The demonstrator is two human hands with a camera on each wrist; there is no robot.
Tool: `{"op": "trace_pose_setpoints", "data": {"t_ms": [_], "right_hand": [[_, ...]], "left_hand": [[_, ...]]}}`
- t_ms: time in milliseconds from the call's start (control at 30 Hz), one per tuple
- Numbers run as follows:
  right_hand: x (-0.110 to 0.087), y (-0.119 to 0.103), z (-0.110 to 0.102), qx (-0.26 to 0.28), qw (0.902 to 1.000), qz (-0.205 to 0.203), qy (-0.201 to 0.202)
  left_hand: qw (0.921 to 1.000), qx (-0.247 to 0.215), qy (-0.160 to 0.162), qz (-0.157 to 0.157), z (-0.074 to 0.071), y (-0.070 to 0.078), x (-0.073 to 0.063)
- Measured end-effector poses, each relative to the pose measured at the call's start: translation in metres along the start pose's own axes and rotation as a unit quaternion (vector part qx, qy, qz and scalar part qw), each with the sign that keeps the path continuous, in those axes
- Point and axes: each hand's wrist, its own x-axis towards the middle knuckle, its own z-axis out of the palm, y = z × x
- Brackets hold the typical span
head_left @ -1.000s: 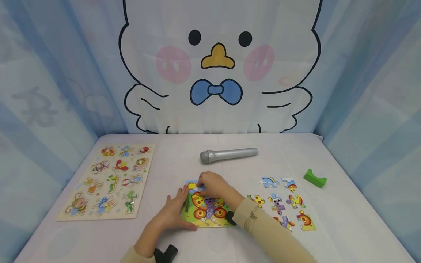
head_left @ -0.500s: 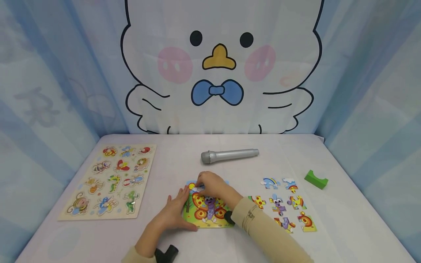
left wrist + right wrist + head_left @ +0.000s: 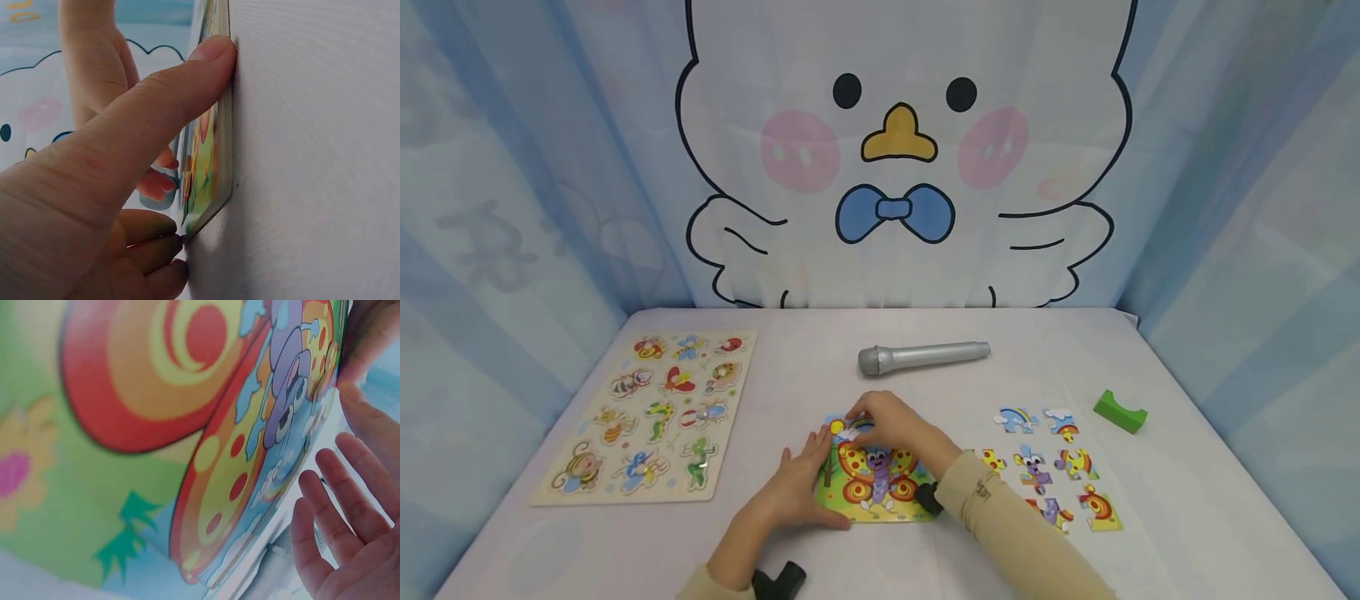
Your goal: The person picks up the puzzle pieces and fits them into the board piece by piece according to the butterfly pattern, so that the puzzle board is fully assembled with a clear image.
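A square butterfly puzzle board (image 3: 880,510) lies on the table in front of me. My left hand (image 3: 793,487) is spread around its left side, the straight fingers along the left edge and the thumb at the near edge. In the left wrist view, that thumb (image 3: 187,81) presses against the board's side. My right hand (image 3: 891,421) reaches over the top left of the board, its fingertips near the printed sun and cloud. In the right wrist view, its fingers (image 3: 344,506) are loosely extended, with nothing showing between them.
Several loose puzzle pieces (image 3: 1032,465) lie in rows to the right. A green arch block (image 3: 1122,412) is beyond them. A silver toy microphone (image 3: 925,357) lies behind the board, and an insect peg puzzle (image 3: 700,492) lies on the left.
The right hand's fingers have shifted slightly and parted a little over the top left of the board. The left hand has stayed in place.
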Motion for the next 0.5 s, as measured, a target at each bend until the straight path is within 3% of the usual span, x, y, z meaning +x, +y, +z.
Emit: {"op": "trace_pose_setpoints", "data": {"t_ms": [500], "right_hand": [[-0.022, 0.014, -0.024, 0.058, 0.9975, -0.026, 0.032]], "left_hand": [[1.0000, 0.002, 0.004, 0.000, 0.001, 0.000, -0.001]]}}
